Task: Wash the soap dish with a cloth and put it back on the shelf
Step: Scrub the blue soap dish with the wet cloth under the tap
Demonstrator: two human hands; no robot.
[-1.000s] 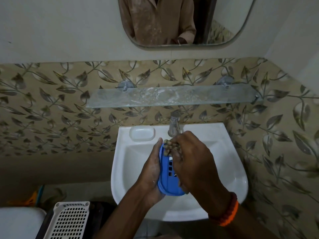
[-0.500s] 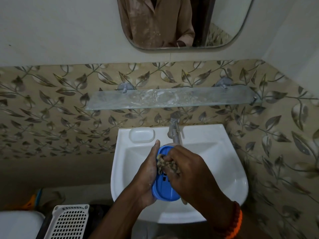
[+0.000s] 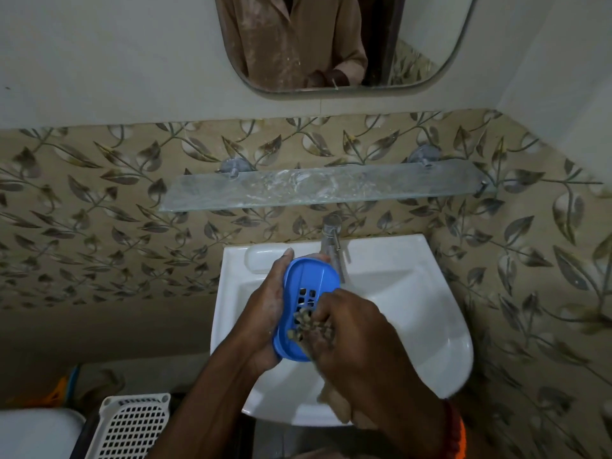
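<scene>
A blue soap dish (image 3: 309, 279) with square drain holes is tilted on edge over the white sink (image 3: 414, 293). My left hand (image 3: 265, 313) grips its left rim and back. My right hand (image 3: 347, 332) presses a small brownish checked cloth (image 3: 306, 324) against the dish's lower half, hiding that part. A frosted glass shelf (image 3: 324, 187) runs along the wall above the tap, with nothing on it.
A chrome tap (image 3: 331, 240) stands just behind the dish. A moulded soap recess (image 3: 261, 260) sits at the sink's back left. A mirror (image 3: 344, 44) hangs above. A white perforated basket (image 3: 132, 425) and a white cistern lid (image 3: 36, 435) are at lower left.
My right hand with the cloth has slid from the dish's top end down to its lower half, uncovering the upper part and the drain holes. The left hand keeps its hold.
</scene>
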